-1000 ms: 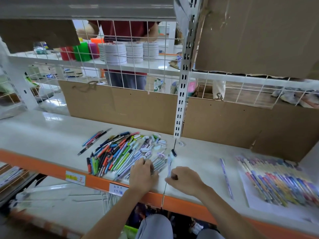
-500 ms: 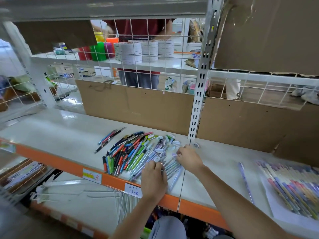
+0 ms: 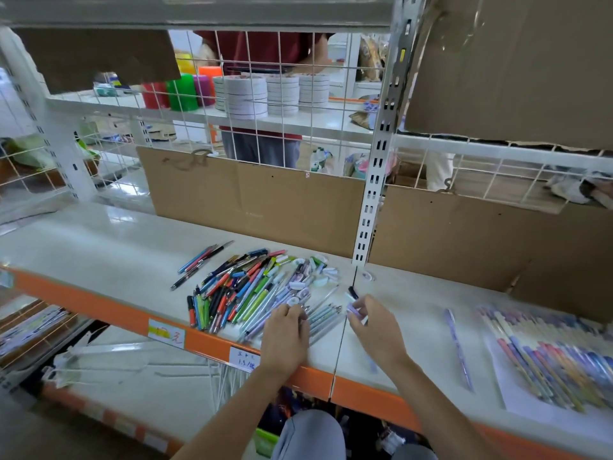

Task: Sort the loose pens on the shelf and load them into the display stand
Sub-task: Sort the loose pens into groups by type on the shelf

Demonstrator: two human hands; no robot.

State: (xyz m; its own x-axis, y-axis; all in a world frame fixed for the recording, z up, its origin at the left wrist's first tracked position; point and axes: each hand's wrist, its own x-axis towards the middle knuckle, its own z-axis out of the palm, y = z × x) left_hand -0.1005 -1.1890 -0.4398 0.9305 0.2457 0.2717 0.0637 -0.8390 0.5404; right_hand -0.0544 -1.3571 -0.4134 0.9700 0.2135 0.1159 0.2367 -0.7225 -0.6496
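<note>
A person is crouching in front of a white shelf (image 3: 99, 257) with an orange front edge, and both bare forearms are reaching up onto it. A loose pile of pens (image 3: 252, 290) is lying on the shelf just left of centre, the barrels fanned out in many colours (blue, red, green, orange, black and pale lilac), with a few white caps scattered at its far side. The left hand (image 3: 287, 336) is resting palm down on the near right edge of the pile, its fingers curled over several pale pens; whether it is actually gripping any of them cannot be told. The right hand (image 3: 374, 327) is hovering just to the right of the pile, pinching a lilac pen (image 3: 354, 310) between thumb and fingertips. Further right, a single purple pen (image 3: 459, 350) is lying alone on the shelf. Beyond it, near the right edge of the view, a row of sorted pens (image 3: 550, 356) is lying side by side on a white sheet (image 3: 517, 406). Brown cardboard panels (image 3: 252, 200) are lining the back of the shelf. Behind the wire grid, stacks of white tape rolls (image 3: 265, 94) are sitting on a higher shelf, and another person is standing there.
</note>
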